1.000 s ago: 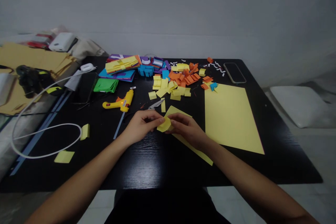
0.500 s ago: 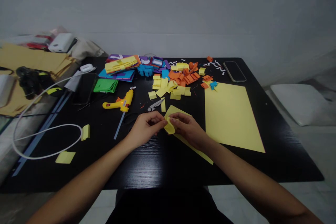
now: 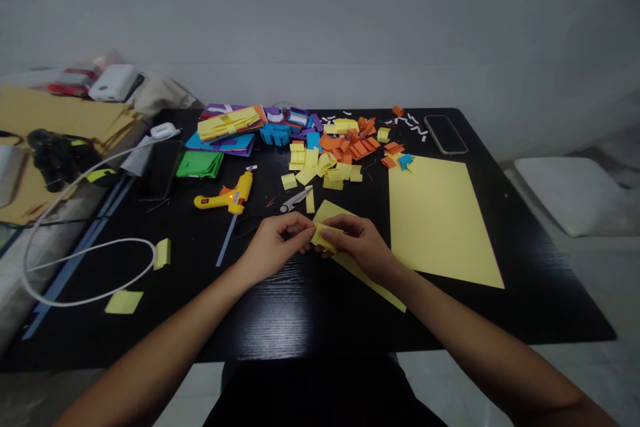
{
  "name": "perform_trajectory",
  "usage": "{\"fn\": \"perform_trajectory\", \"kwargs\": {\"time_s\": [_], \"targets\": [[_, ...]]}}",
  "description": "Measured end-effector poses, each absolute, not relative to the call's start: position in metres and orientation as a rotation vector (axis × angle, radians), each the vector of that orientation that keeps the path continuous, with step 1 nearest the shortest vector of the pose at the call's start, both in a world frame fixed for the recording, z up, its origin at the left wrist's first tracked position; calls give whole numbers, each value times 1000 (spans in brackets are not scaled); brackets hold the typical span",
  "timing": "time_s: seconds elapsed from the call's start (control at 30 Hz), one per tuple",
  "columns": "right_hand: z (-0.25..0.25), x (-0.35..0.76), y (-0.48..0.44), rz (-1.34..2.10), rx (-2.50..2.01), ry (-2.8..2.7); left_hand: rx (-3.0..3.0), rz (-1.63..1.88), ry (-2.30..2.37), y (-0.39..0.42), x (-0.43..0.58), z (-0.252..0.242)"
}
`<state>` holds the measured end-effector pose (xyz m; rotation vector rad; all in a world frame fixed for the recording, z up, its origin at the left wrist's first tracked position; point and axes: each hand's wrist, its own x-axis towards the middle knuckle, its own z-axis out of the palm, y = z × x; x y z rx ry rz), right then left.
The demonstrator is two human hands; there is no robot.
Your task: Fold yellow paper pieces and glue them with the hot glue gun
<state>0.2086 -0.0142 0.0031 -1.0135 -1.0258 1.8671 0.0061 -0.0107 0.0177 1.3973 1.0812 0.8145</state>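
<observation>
Between my two hands is a small piece of yellow paper (image 3: pixel 325 237), bent or folded. My left hand (image 3: pixel 281 240) pinches its left edge with thumb and fingertips. My right hand (image 3: pixel 361 243) grips the other side, thumb lying across its top. A larger yellow paper strip (image 3: pixel 373 283) lies on the table under my right hand. Just beyond my left hand rest scissors (image 3: pixel 295 200), their blades showing and the dark handles partly hidden by the hand. Small yellow paper pieces (image 3: pixel 310 167) are heaped behind them.
A yellow glue gun (image 3: pixel 227 197) lies left of the scissors. A yellow sheet (image 3: pixel 443 220) covers the table's right part, with a phone (image 3: pixel 445 134) behind it. Orange folded pieces (image 3: pixel 350 145), a green paper stack (image 3: pixel 200 164) and a looping white cable (image 3: pixel 90 300) lie around.
The small yellow paper has tilted flatter between my fingers, and my right thumb now lies further across it. Both hands stay in nearly the same place.
</observation>
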Motion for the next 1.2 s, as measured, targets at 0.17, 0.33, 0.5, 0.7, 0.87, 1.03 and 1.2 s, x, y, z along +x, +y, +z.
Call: {"fn": "perform_trajectory", "kwargs": {"time_s": [0.17,0.33,0.5,0.7,0.87,1.03,1.2], "targets": [[3,209,-13,1890,-1024,-928,1384,821,1057,-11,6,19],[1,209,-12,1885,-1013,-901,1381,892,969,-13,8,18],[1,210,-13,1886,-989,-956,1399,926,990,-13,10,11],[0,206,-17,1741,-907,-1115,1400,977,1013,-14,10,11],[-2,202,-22,1560,-949,-1208,1418,947,1008,-16,12,15],[-1,203,-25,1411,-1013,-1268,1346,956,1019,-19,14,16],[-4,205,-27,1320,-1036,-1331,1332,956,1033,-19,13,14]]}}
